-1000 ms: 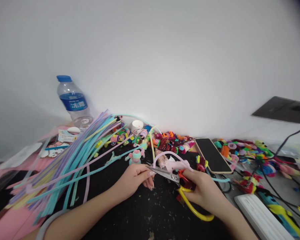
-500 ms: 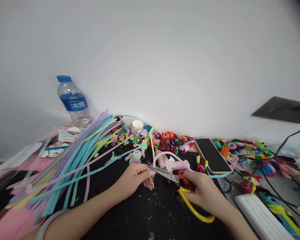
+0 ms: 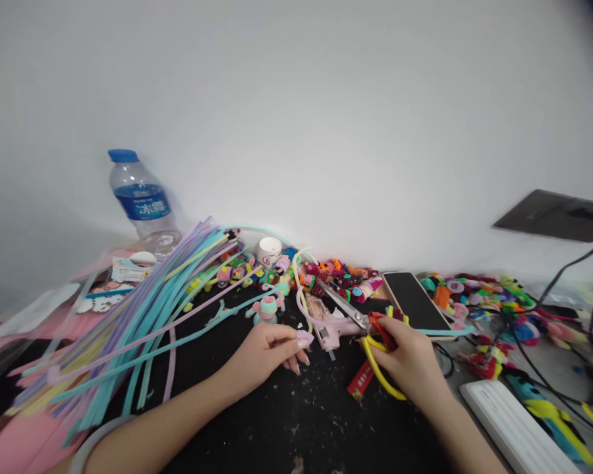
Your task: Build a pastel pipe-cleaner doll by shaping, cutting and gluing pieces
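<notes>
My left hand (image 3: 269, 350) is closed, pinching a short lilac pipe cleaner piece (image 3: 304, 337) at its fingertips. In my right hand (image 3: 409, 361) is a pair of scissors (image 3: 348, 307) with yellow and red handles, its blades pointing up and left. A lilac pipe cleaner strand (image 3: 304, 308) curves from near the blades toward my right hand; whether that hand grips it too is hidden. Under the blades lies a pink glue gun (image 3: 329, 334). Just beyond my left hand sits a small mint and pink pipe cleaner figure (image 3: 267, 309).
A large bundle of pastel pipe cleaners (image 3: 143, 322) spreads at left, before a water bottle (image 3: 141, 203). Along the wall lie many small colourful figures, a white paper cup (image 3: 269, 251) and a phone (image 3: 415, 299). A red wrapper (image 3: 360, 379), a white power strip (image 3: 508, 418) and cables lie nearer.
The scissors have moved off my left fingertips, up and right, their blades swinging upward. The lilac strand has come away from my left hand, where a short piece stays. The red wrapper is now uncovered.
</notes>
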Motion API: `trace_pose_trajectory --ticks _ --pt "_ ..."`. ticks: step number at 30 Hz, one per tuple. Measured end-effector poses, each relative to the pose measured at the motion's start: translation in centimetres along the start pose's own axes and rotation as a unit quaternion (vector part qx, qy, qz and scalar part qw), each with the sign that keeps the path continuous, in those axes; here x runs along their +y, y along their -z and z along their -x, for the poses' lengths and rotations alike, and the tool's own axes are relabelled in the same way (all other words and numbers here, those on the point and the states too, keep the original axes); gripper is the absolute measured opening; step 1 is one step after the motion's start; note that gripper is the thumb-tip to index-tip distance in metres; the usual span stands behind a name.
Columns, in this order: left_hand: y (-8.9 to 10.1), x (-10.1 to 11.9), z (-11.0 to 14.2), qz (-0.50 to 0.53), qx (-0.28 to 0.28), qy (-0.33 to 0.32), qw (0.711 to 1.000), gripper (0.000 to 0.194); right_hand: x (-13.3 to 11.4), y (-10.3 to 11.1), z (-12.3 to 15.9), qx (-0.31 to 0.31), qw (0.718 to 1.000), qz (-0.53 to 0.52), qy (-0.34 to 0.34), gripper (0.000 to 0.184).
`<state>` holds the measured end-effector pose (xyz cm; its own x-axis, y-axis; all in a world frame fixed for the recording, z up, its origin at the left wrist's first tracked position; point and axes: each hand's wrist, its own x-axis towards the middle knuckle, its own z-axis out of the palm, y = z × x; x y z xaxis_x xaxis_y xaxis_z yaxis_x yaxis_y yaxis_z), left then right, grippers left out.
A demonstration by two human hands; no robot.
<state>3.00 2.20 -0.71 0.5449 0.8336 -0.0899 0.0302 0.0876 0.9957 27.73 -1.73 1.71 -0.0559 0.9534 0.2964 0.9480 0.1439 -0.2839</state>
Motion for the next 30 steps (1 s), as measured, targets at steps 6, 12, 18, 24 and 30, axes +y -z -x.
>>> trace_pose_trajectory --ticks 6,12,18,24,30 --pt "0.0 -0.5 0.0 0.033 0.004 -0.006 0.999 0.019 0.9 -0.5 -0.3 0.069 0.995 0.047 -0.057 0.026" --pt "-0.1 -0.2 0.2 0.072 -0.010 -0.030 0.997 0.017 1.1 -0.9 -0.6 0.055 0.996 0.037 -0.063 0.030" --pt "-0.4 0.6 0.5 0.131 -0.035 -0.009 0.991 0.021 1.8 -1.3 -0.5 0.064 0.995 0.008 -0.074 0.031" --pt "-0.5 -0.1 0.2 0.145 -0.022 -0.004 0.989 0.022 2.2 -1.6 -0.5 0.072 0.996 -0.026 -0.055 0.032" --pt "-0.5 -0.5 0.1 0.122 -0.018 0.003 0.992 0.018 2.2 -1.8 -0.6 0.058 0.996 -0.068 -0.028 0.036"
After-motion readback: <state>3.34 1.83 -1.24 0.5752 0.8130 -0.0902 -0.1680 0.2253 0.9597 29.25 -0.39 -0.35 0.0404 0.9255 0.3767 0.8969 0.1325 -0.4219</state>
